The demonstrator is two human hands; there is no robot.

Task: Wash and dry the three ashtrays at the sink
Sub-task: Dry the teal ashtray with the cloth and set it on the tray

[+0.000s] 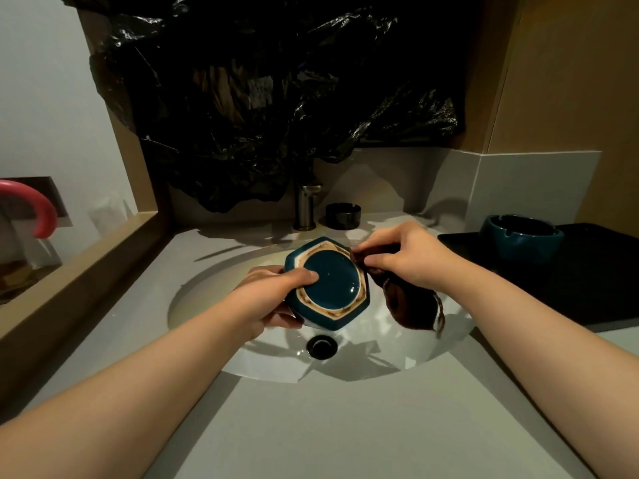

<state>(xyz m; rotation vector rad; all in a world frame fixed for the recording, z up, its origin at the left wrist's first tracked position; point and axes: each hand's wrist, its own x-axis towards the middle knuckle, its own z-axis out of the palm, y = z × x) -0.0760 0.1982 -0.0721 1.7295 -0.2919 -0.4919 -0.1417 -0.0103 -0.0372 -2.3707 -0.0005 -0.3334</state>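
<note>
Grey stone forms the table [345, 426] around an oval white sink [214, 305] in a dim washroom, where a person stands with both bare forearms reaching over the basin. The left hand [276, 295] grips a hexagonal teal ashtray [332, 285], turned so its glazed underside with an unglazed tan ring faces up; the thumb presses on that underside and the fingers curl around the rim from below. The right hand [404, 257] pinches a dark brown cloth [411, 305] between thumb and bent fingers, right at the ashtray's upper right edge, and the rest of the cloth hangs down into the basin. Both hands hold their things above the sink, over the black drain [321, 346].

Behind them a brushed metal faucet [306, 205] rises at the back of the basin, with a round black ashtray [343, 215] just beside it on the table. To the right, a round teal ashtray [522, 238] sits upright on a black mat [587, 278], well apart from the hands. Crumpled black plastic sheeting [276, 98] covers the wall above the faucet and hides its top. At far left, a curved pink handle [41, 209] shows beyond the wooden ledge.
</note>
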